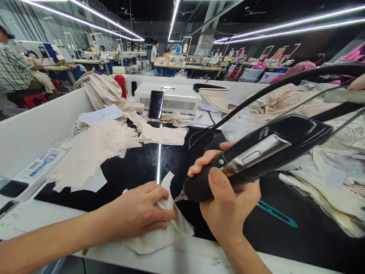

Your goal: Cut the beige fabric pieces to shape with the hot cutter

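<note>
My right hand (228, 194) is wrapped round a black corded hand tool (256, 148) with a silver lever on its side. Its pointed metal tip meets the edge of a pale cloth piece (148, 241), or sits just beside it; I cannot tell if they touch. On that cloth lies my left hand (139, 213), palm down, fingers stretched towards the tip and pressing the fabric. The cloth is partly folded, and my fingers hide some of it. Beneath is a glossy black work surface (137, 167). A teal slotted strip (278, 214) lies right of my right hand.
Pale cut fabric pieces (97, 152) are stacked at left. Behind stand a phone (156, 104), a white vented box (168, 97) and a red bottle (120, 85). A thick black cable (273, 82) arches from upper right. More fabric (316, 182) lies at right. A seated person (14, 68) is far left.
</note>
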A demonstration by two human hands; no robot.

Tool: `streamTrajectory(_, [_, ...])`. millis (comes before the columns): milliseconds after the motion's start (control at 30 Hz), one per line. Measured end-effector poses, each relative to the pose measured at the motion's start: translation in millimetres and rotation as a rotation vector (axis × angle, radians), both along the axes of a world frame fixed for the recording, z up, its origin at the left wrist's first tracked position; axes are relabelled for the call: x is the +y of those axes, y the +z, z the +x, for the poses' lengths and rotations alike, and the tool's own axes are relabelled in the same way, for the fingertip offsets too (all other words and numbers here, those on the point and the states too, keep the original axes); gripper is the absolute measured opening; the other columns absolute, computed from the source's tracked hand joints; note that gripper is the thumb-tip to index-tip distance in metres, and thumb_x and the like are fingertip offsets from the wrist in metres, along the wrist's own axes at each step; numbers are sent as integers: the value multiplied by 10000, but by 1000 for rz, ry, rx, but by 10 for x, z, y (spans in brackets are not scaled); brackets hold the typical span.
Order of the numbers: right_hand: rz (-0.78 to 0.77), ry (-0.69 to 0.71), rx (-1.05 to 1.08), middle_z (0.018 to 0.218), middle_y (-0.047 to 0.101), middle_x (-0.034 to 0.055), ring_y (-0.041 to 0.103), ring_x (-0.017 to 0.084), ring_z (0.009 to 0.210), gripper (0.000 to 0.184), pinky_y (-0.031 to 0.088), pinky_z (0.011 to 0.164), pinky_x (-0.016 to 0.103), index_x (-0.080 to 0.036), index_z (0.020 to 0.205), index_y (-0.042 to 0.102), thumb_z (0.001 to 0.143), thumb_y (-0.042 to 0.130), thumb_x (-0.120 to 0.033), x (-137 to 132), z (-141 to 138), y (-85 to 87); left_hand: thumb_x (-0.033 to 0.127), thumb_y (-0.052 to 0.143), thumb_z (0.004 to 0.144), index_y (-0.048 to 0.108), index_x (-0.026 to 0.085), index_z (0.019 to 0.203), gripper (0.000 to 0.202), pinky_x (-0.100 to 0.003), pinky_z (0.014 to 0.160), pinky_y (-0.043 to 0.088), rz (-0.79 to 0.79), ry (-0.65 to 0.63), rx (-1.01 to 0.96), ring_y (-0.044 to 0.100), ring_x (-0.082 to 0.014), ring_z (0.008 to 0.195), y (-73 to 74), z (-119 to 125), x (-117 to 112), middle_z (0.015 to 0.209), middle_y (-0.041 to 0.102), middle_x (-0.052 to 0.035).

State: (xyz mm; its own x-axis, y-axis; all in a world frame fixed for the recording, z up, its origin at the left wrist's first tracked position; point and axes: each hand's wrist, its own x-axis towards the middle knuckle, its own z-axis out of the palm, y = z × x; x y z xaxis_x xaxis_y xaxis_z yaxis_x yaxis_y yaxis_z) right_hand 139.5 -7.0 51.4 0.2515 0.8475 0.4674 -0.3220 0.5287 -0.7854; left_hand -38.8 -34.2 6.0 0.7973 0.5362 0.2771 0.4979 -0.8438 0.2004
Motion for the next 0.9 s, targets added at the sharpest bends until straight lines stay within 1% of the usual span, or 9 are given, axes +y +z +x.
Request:
streamTrajectory(133, [13, 6, -38, 819, 644, -41, 617, 121, 625, 348, 542, 604, 287, -258, 1113, 597, 806, 759, -244, 3, -15, -29, 343, 525, 1003, 606, 265, 1281, 300, -366, 917, 529, -17, -4, 5, 556, -260, 1063, -19, -4, 2, 1164, 556, -100])
streamTrajectory(233, [28, 21, -66, 836, 641, -38, 621, 124, 643, 315, 545, 613, 291, -268, 1121, 593, 840, 732, -233, -10, -7, -43, 343, 501, 1015, 596, 233, 1287, 309, -385, 948, 525, -2, -16, 3, 573, -251, 1045, -17, -15, 31, 1144, 578, -101])
streamTrajectory(300, [37, 33, -70, 839, 639, -39, 617, 123, 644, 325, 540, 601, 286, -274, 1129, 589, 842, 737, -239, -15, 1, -49, 319, 455, 1035, 607, 194, 1255, 295, -408, 1016, 495, 17, -31, -16, 589, -235, 1050, 6, -22, 73, 1132, 603, -102])
streamTrajectory(367, [42, 40, -68, 842, 641, -39, 614, 120, 639, 343, 537, 591, 279, -276, 1137, 588, 836, 750, -250, -14, 4, -51, 281, 414, 1049, 625, 157, 1196, 286, -420, 1100, 435, 26, -53, -30, 590, -226, 1106, 43, -20, 132, 1144, 629, -108])
streamTrajectory(433, [51, 39, -64, 839, 645, -39, 610, 116, 631, 354, 534, 580, 272, -273, 1135, 589, 827, 762, -258, -9, 0, -50, 248, 398, 1050, 638, 132, 1138, 280, -409, 1143, 398, 13, -82, -36, 575, -226, 1169, 80, -5, 200, 1174, 647, -114])
streamTrajectory(533, [62, 35, -61, 823, 648, -42, 605, 112, 617, 360, 533, 569, 264, -268, 1126, 587, 817, 770, -250, -5, -9, -46, 213, 400, 1041, 634, 116, 1140, 272, -369, 1109, 437, -48, -126, -43, 578, -227, 1180, 97, 29, 302, 1212, 653, -122])
streamTrajectory(667, [74, 40, -54, 831, 650, -38, 605, 108, 612, 358, 538, 560, 259, -262, 1127, 584, 818, 760, -227, -17, -15, -44, 212, 412, 1037, 619, 114, 1198, 280, -348, 1008, 507, -100, -137, -25, 607, -229, 1110, 51, 27, 392, 1183, 662, -127])
streamTrajectory(767, [73, 41, -45, 834, 652, -34, 612, 110, 615, 355, 544, 558, 259, -256, 1125, 587, 817, 760, -222, -21, -17, -42, 224, 419, 1037, 627, 133, 1197, 278, -329, 959, 520, -105, -119, -24, 612, -221, 1059, 21, -26, 407, 1151, 656, -121])
streamTrajectory(900, [63, 38, -41, 830, 654, -30, 612, 115, 614, 371, 539, 543, 260, -256, 1125, 589, 807, 777, -235, -15, -22, -33, 223, 414, 1040, 645, 154, 1193, 286, -306, 924, 521, -127, -105, -48, 615, -207, 1016, 20, -111, 386, 1129, 650, -112])
